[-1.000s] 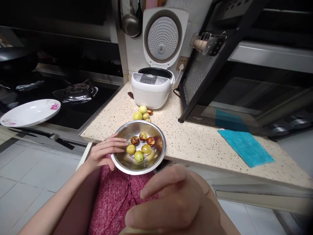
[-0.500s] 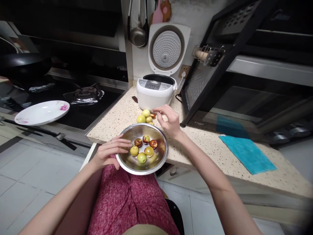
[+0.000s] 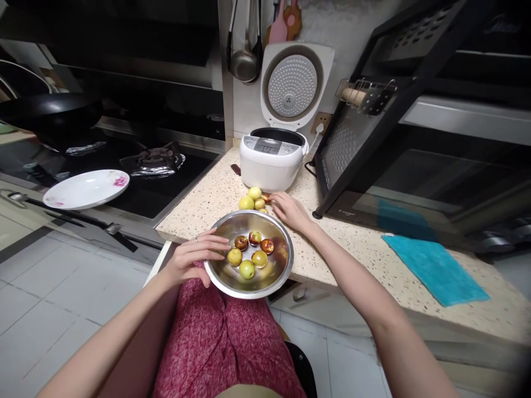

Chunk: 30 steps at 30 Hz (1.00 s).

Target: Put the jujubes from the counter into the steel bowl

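My left hand (image 3: 197, 257) grips the left rim of a stainless steel bowl (image 3: 219, 276), fingers over the edge and thumb outside. The bowl is slightly tilted towards me, at the counter's front edge above my lap. Several jujubes (image 3: 246, 269) lie in it, some green-yellow, others mottled red-brown. Beyond the bowl my right hand (image 3: 292, 211) rests low over the counter, fingers stretched out and parted. Its fingertips are at a reddish-brown jujube (image 3: 266, 197) beside a small pile of pale green jujubes (image 3: 246, 203).
Behind the pile stands a white rice cooker (image 3: 269, 168) with its lid raised. A black oven (image 3: 435, 182) fills the right, a teal cloth (image 3: 437, 271) before it. At left are a gas stove (image 3: 157, 160), a wok (image 3: 53, 108) and a flowered white plate (image 3: 85, 189).
My right hand has lowered from above the counter to the jujube pile, its fingers stretching out towards the reddish one. My left hand stays on the bowl. The view has shifted slightly.
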Available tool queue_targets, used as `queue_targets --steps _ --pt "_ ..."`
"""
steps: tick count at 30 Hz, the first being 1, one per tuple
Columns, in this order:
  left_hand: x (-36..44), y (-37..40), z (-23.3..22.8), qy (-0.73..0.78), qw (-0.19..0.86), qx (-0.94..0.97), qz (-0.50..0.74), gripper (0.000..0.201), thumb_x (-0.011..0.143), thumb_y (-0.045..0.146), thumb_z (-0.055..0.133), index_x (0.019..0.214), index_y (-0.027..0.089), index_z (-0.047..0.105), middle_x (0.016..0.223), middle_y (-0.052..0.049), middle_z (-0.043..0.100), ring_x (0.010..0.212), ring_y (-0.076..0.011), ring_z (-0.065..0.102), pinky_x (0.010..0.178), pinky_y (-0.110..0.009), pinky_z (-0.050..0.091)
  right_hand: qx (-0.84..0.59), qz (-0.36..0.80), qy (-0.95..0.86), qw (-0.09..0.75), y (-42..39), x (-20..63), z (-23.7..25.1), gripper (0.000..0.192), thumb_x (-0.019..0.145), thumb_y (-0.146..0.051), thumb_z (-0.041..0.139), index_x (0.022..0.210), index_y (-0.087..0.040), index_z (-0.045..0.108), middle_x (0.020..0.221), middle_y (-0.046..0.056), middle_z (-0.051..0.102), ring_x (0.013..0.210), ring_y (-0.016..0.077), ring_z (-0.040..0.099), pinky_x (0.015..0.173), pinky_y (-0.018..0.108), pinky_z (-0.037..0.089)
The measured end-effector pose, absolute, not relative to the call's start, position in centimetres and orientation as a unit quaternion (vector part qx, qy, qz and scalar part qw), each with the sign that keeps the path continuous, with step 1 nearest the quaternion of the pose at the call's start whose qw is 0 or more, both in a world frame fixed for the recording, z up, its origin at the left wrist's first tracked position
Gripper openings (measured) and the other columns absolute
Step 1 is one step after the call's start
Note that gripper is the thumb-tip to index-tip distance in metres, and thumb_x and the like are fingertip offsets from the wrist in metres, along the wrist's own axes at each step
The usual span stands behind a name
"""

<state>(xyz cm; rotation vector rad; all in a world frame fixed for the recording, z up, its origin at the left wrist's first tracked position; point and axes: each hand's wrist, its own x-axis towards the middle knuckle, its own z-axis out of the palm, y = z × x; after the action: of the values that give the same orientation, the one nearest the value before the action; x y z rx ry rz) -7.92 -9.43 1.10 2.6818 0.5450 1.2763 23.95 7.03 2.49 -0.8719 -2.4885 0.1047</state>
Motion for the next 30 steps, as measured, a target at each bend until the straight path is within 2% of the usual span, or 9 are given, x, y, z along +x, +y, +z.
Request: queue_targets --steps 2,7,10,14,18,21,25,30 --pt "-7.9 -9.4 1.1 0.181 0.06 0.886 0.423 0.056 0.094 0.062 0.054 0.112 0.012 0.073 0.114 -0.015 0.076 0.12 -0.0247 0.069 0.119 -0.046 0.043 -0.326 0.035 -0.906 0.267 7.1 24.0 2.6 0.031 0.103 -0.024 0.04 0.124 -0.017 0.063 0.124 0.013 0.066 0.115 0.0251 0.06 0.1 0.042 0.052" --pt "-7.9 -9.3 1.0 0.177 0.057 0.882 0.434 0.056 0.094 0.061 0.054 0.11 0.011 0.073 0.113 -0.015 0.076 0.121 -0.0243 0.068 0.119 -0.044 0.043 -0.302 0.05 -0.914 0.266 7.6 23.7 1.9 0.047 0.102 -0.021 0.044 0.149 -0.02 0.047 0.15 0.012 0.053 0.136 0.0262 0.049 0.112 0.048 0.046" --pt "-7.9 -9.3 0.9 0.177 0.058 0.883 0.432 0.055 0.094 0.06 0.055 0.111 0.011 0.072 0.114 -0.015 0.076 0.12 -0.0254 0.068 0.118 -0.047 0.045 -0.294 0.067 -0.915 0.267 8.1 23.2 1.3 0.042 0.101 -0.021 0.046 0.142 -0.023 0.053 0.146 0.011 0.055 0.135 0.0266 0.05 0.11 0.049 0.048" --pt "-7.9 -9.4 0.9 0.183 0.062 0.881 0.431 0.054 0.094 0.06 0.055 0.111 0.012 0.072 0.115 -0.015 0.076 0.121 -0.0252 0.068 0.118 -0.047 0.044 -0.3 0.08 -0.905 0.29 8.4 22.9 0.9 0.028 0.097 -0.019 0.052 0.122 -0.021 0.063 0.128 0.013 0.062 0.117 0.0271 0.059 0.098 0.046 0.054" --pt "-7.9 -9.4 0.8 0.183 0.063 0.881 0.433 0.054 0.094 0.06 0.055 0.111 0.012 0.072 0.115 -0.015 0.076 0.12 -0.025 0.068 0.119 -0.047 0.043 -0.304 0.112 -0.894 0.309 8.2 23.2 1.2 0.02 0.095 -0.017 0.055 0.113 -0.02 0.064 0.114 0.011 0.064 0.098 0.0235 0.063 0.087 0.039 0.055" --pt "-8.0 -9.4 0.8 0.182 0.059 0.884 0.428 0.054 0.093 0.06 0.056 0.112 0.012 0.072 0.115 -0.016 0.076 0.119 -0.0258 0.069 0.118 -0.049 0.045 -0.296 0.129 -0.884 0.337 7.8 23.6 1.8 0.017 0.092 -0.017 0.059 0.109 -0.019 0.063 0.104 0.009 0.066 0.095 0.023 0.064 0.088 0.039 0.054" --pt "-8.1 -9.3 0.9 0.184 0.054 0.888 0.418 0.054 0.092 0.06 0.059 0.111 0.012 0.072 0.115 -0.016 0.075 0.119 -0.0263 0.069 0.117 -0.05 0.046 -0.264 0.121 -0.882 0.371 6.5 23.9 3.5 0.02 0.095 -0.02 0.059 0.114 -0.019 0.062 0.108 0.009 0.068 0.099 0.0225 0.066 0.088 0.039 0.055" --pt "-8.0 -9.4 0.9 0.185 0.055 0.887 0.42 0.041 0.095 0.05 0.063 0.112 0.014 0.072 0.114 -0.015 0.076 0.118 -0.0261 0.069 0.115 -0.051 0.047 -0.186 0.098 -0.879 0.427 3.9 23.1 5.5 0.025 0.095 -0.019 0.062 0.12 -0.022 0.064 0.118 0.009 0.072 0.108 0.0228 0.069 0.094 0.042 0.058"
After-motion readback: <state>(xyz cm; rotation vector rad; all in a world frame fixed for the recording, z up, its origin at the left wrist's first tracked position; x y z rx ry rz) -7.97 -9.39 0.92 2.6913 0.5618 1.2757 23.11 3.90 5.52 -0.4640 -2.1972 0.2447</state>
